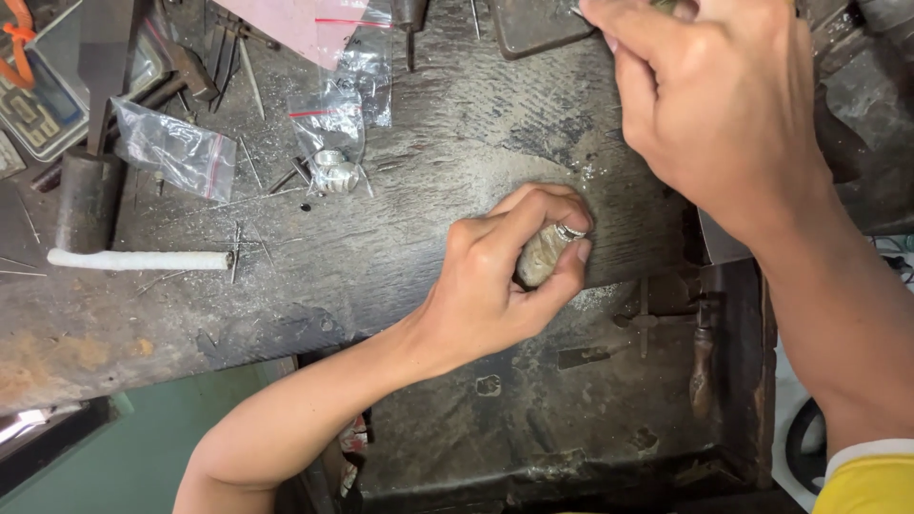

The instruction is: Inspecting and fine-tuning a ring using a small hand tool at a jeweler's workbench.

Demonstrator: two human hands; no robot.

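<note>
Both forearms are bare, without watch or rings. The right arm wears a short yellow sleeve with a white hem (pixel 871 471) at its edge.

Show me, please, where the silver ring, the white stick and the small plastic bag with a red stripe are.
silver ring (pixel 569 231): head view, on its band at the fingertips.
white stick (pixel 138 259): head view, mid-length.
small plastic bag (pixel 176 148): head view, centre of the clear film.

A jeweller's workshop: a scarred, filing-strewn dark wooden surface (pixel 400 238) carries small clear plastic bags (pixel 176 148) and scattered metal hand tools (pixel 224 57).
</note>
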